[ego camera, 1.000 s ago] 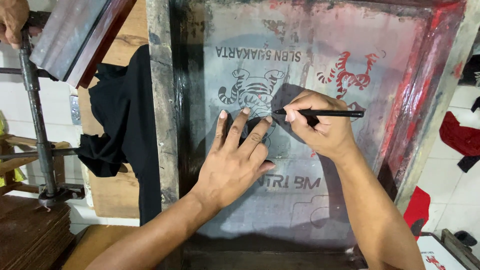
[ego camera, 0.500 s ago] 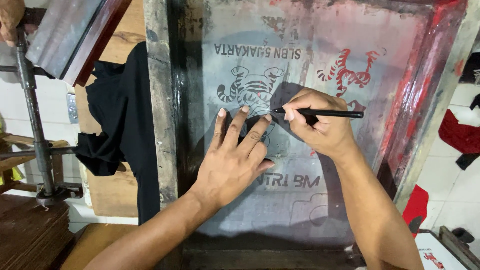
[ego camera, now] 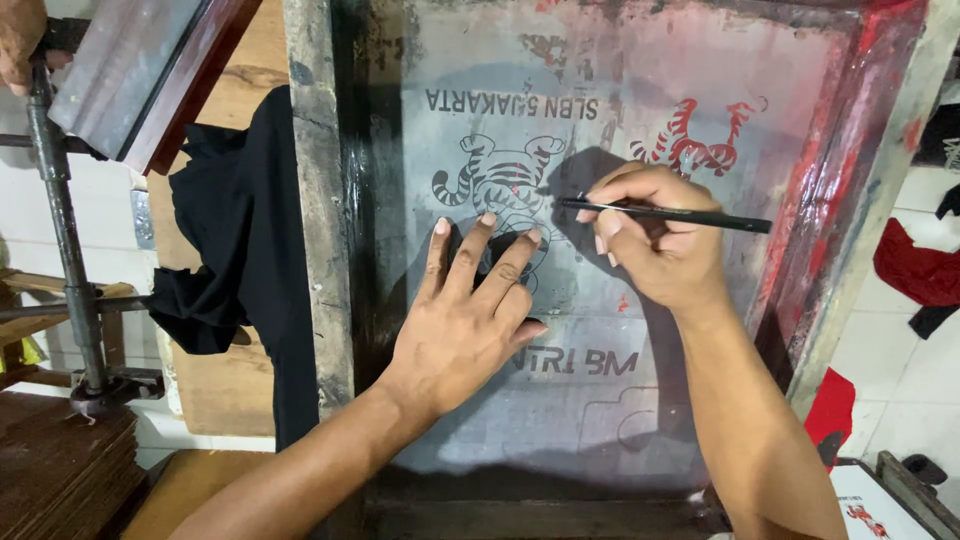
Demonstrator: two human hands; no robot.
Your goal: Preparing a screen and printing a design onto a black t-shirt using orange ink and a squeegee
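Item: printing screen (ego camera: pixel 640 60), grey mesh in a worn frame stained red along the right side, filling the centre and right of the frame; its upper and lower edges are cut off. The mirrored lettering on the mesh is partly covered by both hands. 1 black striped tiger figure (ego camera: pixel 500 180) sits at upper centre, its lower part hidden under fingertips; 1 red tiger figure (ego camera: pixel 700 140) lies to its right. Left hand (ego camera: pixel 465 320): pressed flat on the mesh at centre, grip apart, fingers spread, holding nothing. Right hand (ego camera: pixel 655 245): right of centre, grip clamped on a thin black pen (ego camera: pixel 665 213), tip meeting the mesh at the black figure's right edge. Black cloth (ego camera: pixel 240 250) hangs at left, partly behind the frame. Metal pole (ego camera: pixel 60 220) stands at far left. Another person's hand (ego camera: pixel 20 40), cut off at the upper left corner; its grip cannot be made out. Red cloth (ego camera: pixel 915 270) at right edge.
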